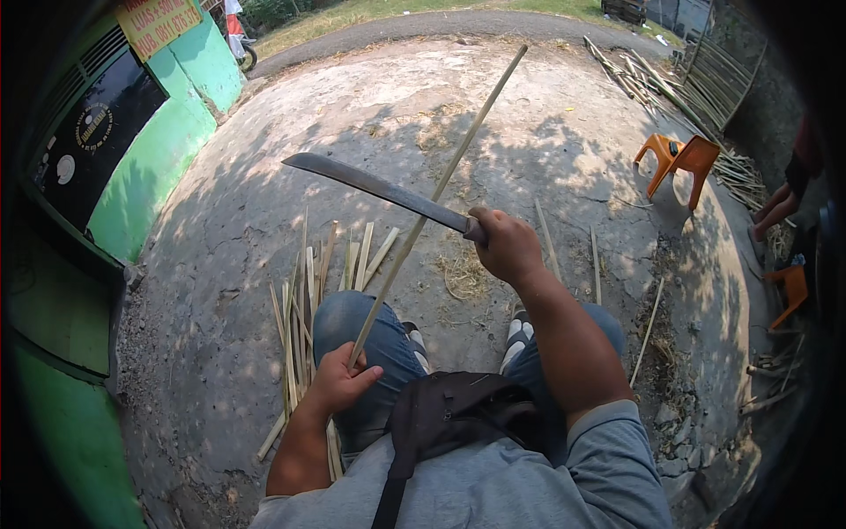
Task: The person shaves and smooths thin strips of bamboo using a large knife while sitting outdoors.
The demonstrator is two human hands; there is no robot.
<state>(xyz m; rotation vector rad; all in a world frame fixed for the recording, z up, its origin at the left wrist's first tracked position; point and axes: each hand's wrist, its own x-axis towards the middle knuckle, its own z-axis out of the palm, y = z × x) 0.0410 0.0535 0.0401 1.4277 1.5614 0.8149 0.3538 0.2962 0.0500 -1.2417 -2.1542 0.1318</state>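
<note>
Between my knees and the yard beyond, a long bamboo strip (462, 148) slants up and away to the right. Its lower end sits in my left hand (341, 379), fingers closed around it beside my left knee. My right hand (508, 247) grips the handle of a machete (374, 187) ahead of my right knee. The broad dark blade points to the left and crosses the strip near the handle; I cannot tell whether it touches. Several split bamboo strips (295, 326) lie in a loose bundle by my left leg.
Single strips lie on the concrete ground (264, 189) by my right leg. An orange plastic chair (696, 167) stands at the right, near a bamboo pile (648, 84). Another person's legs (777, 207) show at the far right. A green wall (145, 167) borders the left.
</note>
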